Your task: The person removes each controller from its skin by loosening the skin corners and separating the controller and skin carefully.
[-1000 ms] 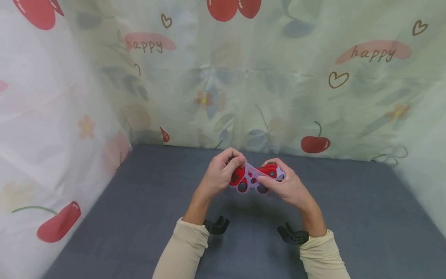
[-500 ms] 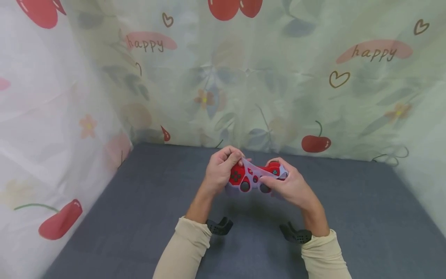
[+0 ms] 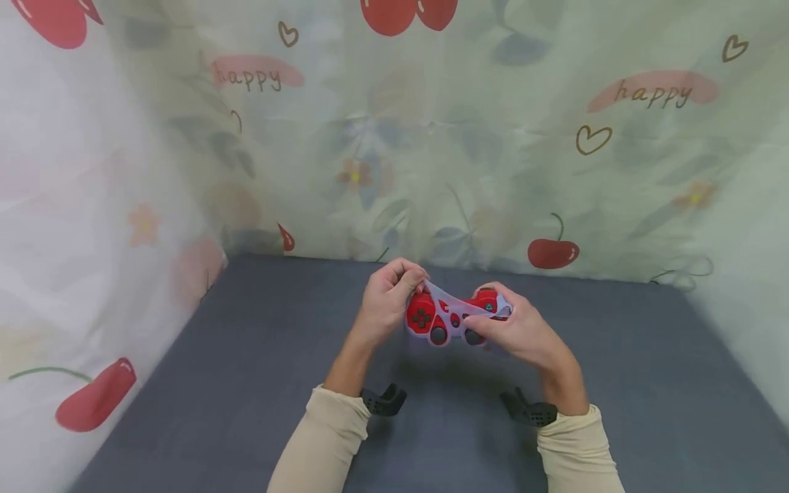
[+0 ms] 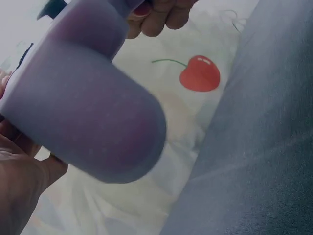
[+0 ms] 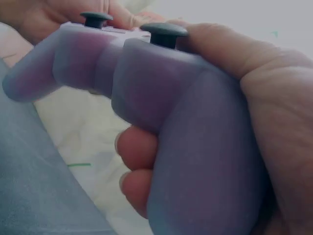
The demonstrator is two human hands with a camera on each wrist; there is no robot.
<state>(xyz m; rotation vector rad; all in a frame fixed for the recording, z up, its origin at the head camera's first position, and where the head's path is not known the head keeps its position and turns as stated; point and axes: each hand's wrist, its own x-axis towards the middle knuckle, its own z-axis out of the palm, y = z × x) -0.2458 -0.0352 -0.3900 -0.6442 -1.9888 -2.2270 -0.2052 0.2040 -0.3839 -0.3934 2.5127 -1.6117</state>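
A red game controller (image 3: 421,313) with dark thumbsticks is held up above the table in the head view. Around it sits a translucent lilac silicone cover (image 3: 448,298), its upper edge pulled into a taut band. My left hand (image 3: 387,294) pinches that edge between thumb and fingers at the controller's upper left. On the other side, my right hand (image 3: 522,330) grips the controller's right end, thumb on the front. The right wrist view has fingers (image 5: 137,149) curled behind the covered handle. In the left wrist view the cover encloses the other handle (image 4: 98,112).
A dark grey cloth (image 3: 246,383) covers the table below the hands. Printed curtains (image 3: 431,171) with cherries and hearts hang behind and at both sides. Black wrist mounts (image 3: 385,400) stick out from the beige sleeves (image 3: 327,438).
My left hand has drawn the cover's edge slightly up and left, stretching it further. More of the red face with its direction pad shows. My right hand has shifted slightly right, still gripping.
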